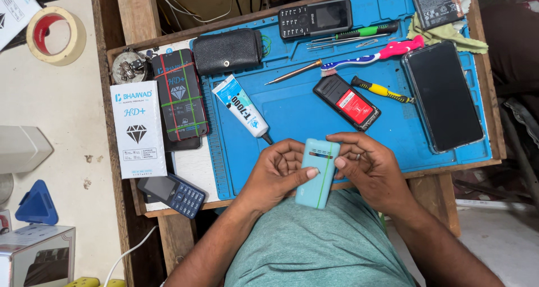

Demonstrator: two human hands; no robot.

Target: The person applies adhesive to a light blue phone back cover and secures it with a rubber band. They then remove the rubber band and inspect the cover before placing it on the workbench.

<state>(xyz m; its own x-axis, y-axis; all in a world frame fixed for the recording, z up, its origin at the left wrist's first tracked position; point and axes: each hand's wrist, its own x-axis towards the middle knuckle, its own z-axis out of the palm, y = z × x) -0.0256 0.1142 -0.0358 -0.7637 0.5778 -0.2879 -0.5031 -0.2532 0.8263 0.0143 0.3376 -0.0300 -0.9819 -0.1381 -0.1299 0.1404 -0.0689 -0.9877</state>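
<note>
Light blue phone [320, 172]: nearest, over the lap at the desk [168, 208] edge, held between both hands.
Left hand [275, 175]: fingers curled, thumb pressing its side.
Right hand [370, 166]: fingers closed on the other side.
Risk: it could slip and fall off the edge.
White box [136, 129]: tall, black diamond picture, left.
Glue tube [241, 107]: white and blue label, on the blue mat [297, 113].
Red sticker: on the open black phone [346, 102].

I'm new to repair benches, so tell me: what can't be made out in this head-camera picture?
- Light blue phone: the side turned away from the camera, and its edges under the left hand and right hand.
- Roll of tape: partly hidden under a white card at the upper left.
- Silver box: cut off by the lower left edge.
</note>
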